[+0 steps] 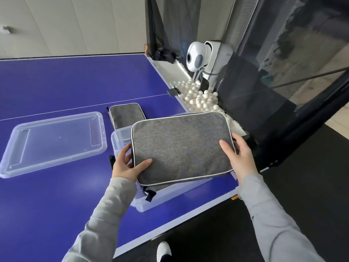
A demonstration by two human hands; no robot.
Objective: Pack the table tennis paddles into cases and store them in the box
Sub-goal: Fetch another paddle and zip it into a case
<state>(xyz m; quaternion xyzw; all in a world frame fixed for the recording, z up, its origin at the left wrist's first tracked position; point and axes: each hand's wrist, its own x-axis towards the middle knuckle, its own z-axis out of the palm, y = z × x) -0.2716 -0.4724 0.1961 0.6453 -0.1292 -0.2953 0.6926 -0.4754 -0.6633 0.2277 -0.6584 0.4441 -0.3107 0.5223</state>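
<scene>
Light grey long sleeves [105, 214], white shoe [164, 249]

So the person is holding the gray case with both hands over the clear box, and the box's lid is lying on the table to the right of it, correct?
Not quite: the head view shows the lid on the table left of the box, not right.

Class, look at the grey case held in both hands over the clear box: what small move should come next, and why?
Probably lower the grey case flat into the clear box. Both the left hand and the right hand hold it by its ends right above the open box, whose lid lies off to the side. A second case waits behind the box.
</scene>
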